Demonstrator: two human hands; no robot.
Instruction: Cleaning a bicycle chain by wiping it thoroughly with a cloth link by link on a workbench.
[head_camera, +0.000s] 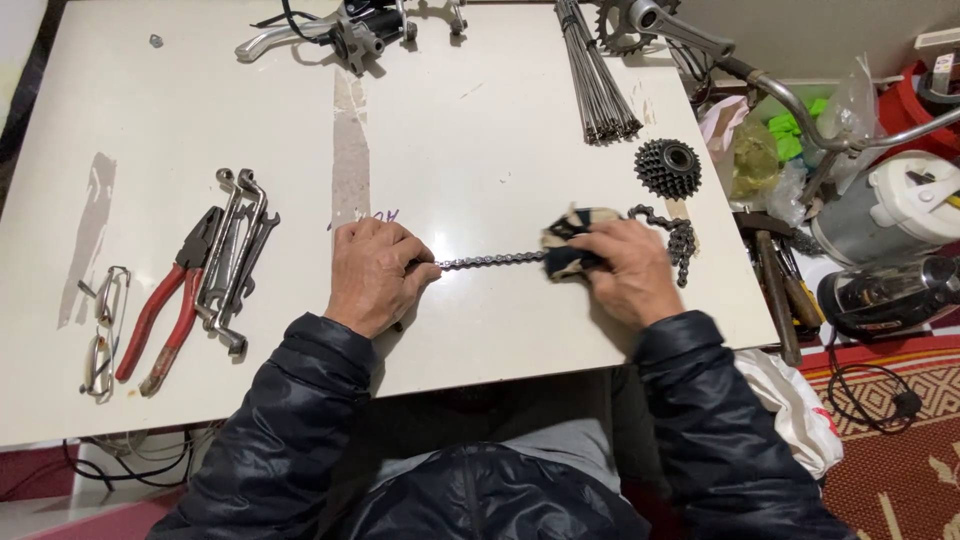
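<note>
Fingers (415, 262) of the left hand (375, 275) are curled down shut on one end of a chain (490, 261), which is stretched level across the middle of the frame on the white table (480, 120). Right of it, the right hand (625, 270) is closed around a rag (568, 245), and the rag is wrapped about the chain; past this hand the chain is seen heaped in loose loops near the table's right edge.

At the far left one pair of glasses (102, 330) is laid, then one pair of red-handled pliers (170, 305), then a bunch of spanners (235, 265); how many spanners cannot be told, as they overlap. At the upper middle brake parts (340, 35) are set against the far edge. One bundle of spokes (595, 75) is laid at the upper right, with one crank (650, 18) beside it at the top edge. One sprocket cluster (668, 167) is placed just above the chain's heaped end. Off the table, at the right edge of the frame, one white kettle (900, 205) is seen among clutter.
</note>
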